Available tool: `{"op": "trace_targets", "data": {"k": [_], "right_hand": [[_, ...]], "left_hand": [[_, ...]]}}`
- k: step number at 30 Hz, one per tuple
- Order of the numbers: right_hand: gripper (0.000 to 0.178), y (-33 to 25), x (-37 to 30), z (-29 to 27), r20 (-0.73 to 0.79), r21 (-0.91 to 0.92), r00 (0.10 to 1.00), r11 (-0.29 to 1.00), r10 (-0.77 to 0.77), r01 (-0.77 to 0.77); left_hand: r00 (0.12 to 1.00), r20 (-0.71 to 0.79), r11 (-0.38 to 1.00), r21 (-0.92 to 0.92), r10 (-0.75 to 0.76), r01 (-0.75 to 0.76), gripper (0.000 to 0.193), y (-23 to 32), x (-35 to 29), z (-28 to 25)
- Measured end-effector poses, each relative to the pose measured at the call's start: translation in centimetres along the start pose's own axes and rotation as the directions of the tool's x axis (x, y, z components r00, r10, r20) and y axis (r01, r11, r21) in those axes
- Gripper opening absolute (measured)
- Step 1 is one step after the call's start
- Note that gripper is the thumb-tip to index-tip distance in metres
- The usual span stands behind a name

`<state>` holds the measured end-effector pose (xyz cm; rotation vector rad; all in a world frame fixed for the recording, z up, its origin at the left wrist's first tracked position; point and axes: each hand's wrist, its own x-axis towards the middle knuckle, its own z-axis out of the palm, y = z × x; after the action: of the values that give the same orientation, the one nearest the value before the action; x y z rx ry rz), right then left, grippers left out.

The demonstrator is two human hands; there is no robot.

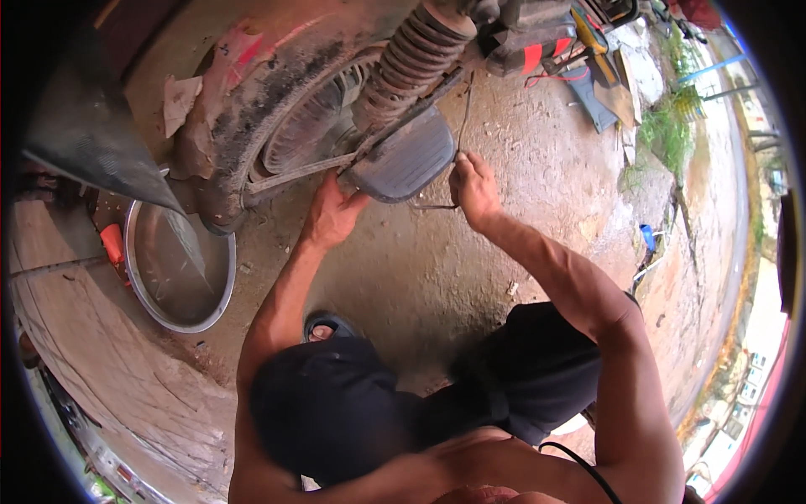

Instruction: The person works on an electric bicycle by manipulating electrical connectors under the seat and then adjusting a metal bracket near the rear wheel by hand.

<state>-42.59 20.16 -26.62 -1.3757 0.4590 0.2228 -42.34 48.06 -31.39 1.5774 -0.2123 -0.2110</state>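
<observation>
A dark grey ribbed footrest plate (407,160) juts out beside the wheel of a motorcycle, below its coil-spring shock absorber (413,63). My left hand (334,210) grips the left end of the plate, with some fingers out of sight behind it. At the plate's right end, my right hand (476,189) is closed around a thin bent metal rod (466,109). One length of the rod rises above my fist, and a short bent part shows to the left below it. The rod's exact kind cannot be made out.
A round metal basin (228,281) stands on the ground at left, near the dirty tyre (243,126). Several tools, a yellow meter (589,32) among them, lie at upper right near a black-and-red case (529,55). A small blue object (647,237) lies farther right.
</observation>
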Motion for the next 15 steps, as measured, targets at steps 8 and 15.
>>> {"op": "trace_targets", "data": {"k": [8,15], "right_hand": [[0.028,0.1,2.1,-1.2,0.01,0.092,0.989,0.985,0.149,-0.149],[0.042,-3.8,7.5,-1.0,-0.085,-0.062,0.987,0.988,0.134,-0.139]], "left_hand": [[0.999,0.042,1.0,-0.023,0.011,-0.01,0.067,2.5,0.1,0.6],[1.0,0.021,0.999,0.036,0.013,-0.014,0.066,1.0,-0.2,-0.4]]}}
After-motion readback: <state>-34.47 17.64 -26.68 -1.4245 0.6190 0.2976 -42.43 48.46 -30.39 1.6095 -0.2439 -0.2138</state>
